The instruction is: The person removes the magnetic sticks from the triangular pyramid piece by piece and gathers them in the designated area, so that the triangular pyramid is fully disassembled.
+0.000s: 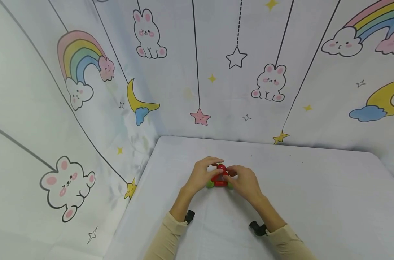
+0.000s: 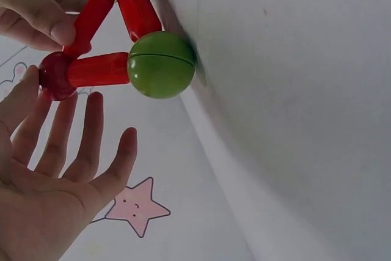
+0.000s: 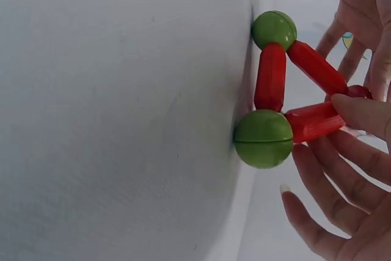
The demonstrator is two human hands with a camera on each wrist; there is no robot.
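A triangle of three red rods stands upright on the table, its lower rod [image 1: 220, 183] lying along the tabletop. Green balls sit at the two lower corners, one large in the left wrist view [image 2: 162, 65], the other at the far end [image 3: 274, 30]. At the top corner is a red ball [image 2: 57, 76]. My left hand [image 1: 201, 175] pinches that red ball between thumb and fingertips. With thumb and fingers, my right hand [image 1: 246, 183] grips the upper end of the right slanting rod [image 3: 314, 121], close to the ball.
The white table [image 1: 314, 195] extends to both sides and behind the triangle. A white cloth [image 1: 223, 90] printed with rabbits, stars and rainbows hangs at the back and left. Black wrist devices [image 1: 258, 228] sit below both hands.
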